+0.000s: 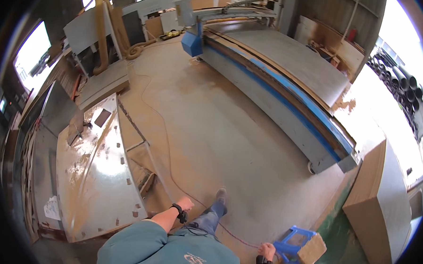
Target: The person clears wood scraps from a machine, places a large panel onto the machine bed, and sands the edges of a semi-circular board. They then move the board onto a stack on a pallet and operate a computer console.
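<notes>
My left hand (186, 204) hangs in front of my left hip, fingers curled in, with nothing visible in it. A black band circles that wrist. Lower right, my right hand (266, 251) is also curled, beside a blue plastic stool (289, 242); I see nothing in it. A dark watch (263, 262) sits on that wrist. A light-brown block (312, 250) rests against the stool's right side. Along the floor a thin cable (171, 170) runs past my leg and, reddish farther on, toward my right hand; whether they touch I cannot tell. One shoe (221, 194) is ahead of me.
A long grey-and-blue flatbed machine (270, 94) stretches across the right. To the left stands a dusty metal-topped table (96, 174). A stack of brown boards (376, 200) stands at right, with black pipes (402, 81) outside. A ducted machine (99, 47) is at the back left.
</notes>
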`<action>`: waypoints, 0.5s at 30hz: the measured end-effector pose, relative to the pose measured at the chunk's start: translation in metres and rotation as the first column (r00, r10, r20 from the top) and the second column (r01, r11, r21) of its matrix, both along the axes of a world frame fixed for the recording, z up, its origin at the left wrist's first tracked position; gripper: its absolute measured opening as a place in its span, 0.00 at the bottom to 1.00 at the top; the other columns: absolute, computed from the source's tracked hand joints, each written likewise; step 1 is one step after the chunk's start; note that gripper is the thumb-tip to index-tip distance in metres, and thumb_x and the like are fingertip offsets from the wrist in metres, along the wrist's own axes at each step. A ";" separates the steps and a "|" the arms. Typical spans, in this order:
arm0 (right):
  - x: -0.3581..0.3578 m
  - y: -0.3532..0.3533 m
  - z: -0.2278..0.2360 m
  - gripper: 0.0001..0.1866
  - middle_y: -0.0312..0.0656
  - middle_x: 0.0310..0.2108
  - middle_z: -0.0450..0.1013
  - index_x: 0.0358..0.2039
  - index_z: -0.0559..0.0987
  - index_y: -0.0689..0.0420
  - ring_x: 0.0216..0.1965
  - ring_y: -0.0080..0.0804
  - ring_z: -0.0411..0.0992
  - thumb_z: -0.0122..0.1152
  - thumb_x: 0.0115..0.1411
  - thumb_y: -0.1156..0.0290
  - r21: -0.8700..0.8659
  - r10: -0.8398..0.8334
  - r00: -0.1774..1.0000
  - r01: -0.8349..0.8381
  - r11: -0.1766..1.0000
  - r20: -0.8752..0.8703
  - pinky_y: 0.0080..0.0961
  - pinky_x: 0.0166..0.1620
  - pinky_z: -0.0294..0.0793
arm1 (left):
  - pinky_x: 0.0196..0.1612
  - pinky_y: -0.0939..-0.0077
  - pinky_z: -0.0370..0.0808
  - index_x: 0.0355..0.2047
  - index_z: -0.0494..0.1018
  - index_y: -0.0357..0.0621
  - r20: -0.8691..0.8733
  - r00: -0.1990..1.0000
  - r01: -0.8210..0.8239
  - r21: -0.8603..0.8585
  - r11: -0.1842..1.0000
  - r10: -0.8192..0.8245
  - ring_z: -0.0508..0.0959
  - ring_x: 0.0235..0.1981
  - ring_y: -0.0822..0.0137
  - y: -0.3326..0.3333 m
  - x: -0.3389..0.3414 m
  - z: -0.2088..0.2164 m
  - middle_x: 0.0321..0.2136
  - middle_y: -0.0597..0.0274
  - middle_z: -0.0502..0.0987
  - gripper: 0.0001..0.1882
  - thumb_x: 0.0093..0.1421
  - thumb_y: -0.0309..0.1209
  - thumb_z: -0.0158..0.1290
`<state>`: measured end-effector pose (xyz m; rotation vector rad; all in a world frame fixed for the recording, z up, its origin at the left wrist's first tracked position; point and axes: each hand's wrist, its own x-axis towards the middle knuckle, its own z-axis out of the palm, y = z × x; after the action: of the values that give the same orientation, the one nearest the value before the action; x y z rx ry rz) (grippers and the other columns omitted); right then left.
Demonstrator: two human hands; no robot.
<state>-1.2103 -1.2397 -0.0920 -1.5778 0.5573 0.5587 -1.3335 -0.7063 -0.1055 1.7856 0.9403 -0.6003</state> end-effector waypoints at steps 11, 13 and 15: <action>0.129 0.038 -0.041 0.11 0.36 0.21 0.69 0.20 0.73 0.47 0.21 0.32 0.61 0.57 0.59 0.63 0.242 0.689 0.622 -0.782 0.575 0.371 0.31 0.25 0.58 | 0.23 0.69 0.74 0.19 0.77 0.40 0.054 0.983 -0.172 -0.077 0.982 0.176 0.79 0.20 0.66 0.133 0.184 0.046 0.18 0.56 0.79 0.18 0.57 0.39 0.47; 0.153 0.056 -0.043 0.12 0.37 0.21 0.68 0.17 0.71 0.46 0.22 0.32 0.61 0.62 0.55 0.68 0.668 0.553 0.743 -0.632 0.394 0.377 0.31 0.27 0.58 | 0.25 0.68 0.74 0.19 0.76 0.40 0.075 0.979 -0.187 -0.027 0.982 0.188 0.79 0.20 0.64 0.153 0.217 0.065 0.17 0.58 0.79 0.20 0.57 0.42 0.46; 0.185 0.087 -0.048 0.12 0.43 0.22 0.70 0.16 0.72 0.48 0.24 0.38 0.66 0.59 0.56 0.66 -0.070 0.809 0.449 -0.858 0.509 0.379 0.37 0.28 0.63 | 0.28 0.68 0.75 0.20 0.75 0.38 0.136 0.987 -0.095 0.098 0.991 0.081 0.79 0.21 0.62 0.175 0.254 0.076 0.18 0.58 0.80 0.22 0.57 0.44 0.45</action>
<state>-1.0258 -1.1529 -0.1397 -1.7071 -0.6403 0.9816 -1.0791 -0.5315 -0.0299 1.8418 0.9687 -0.3786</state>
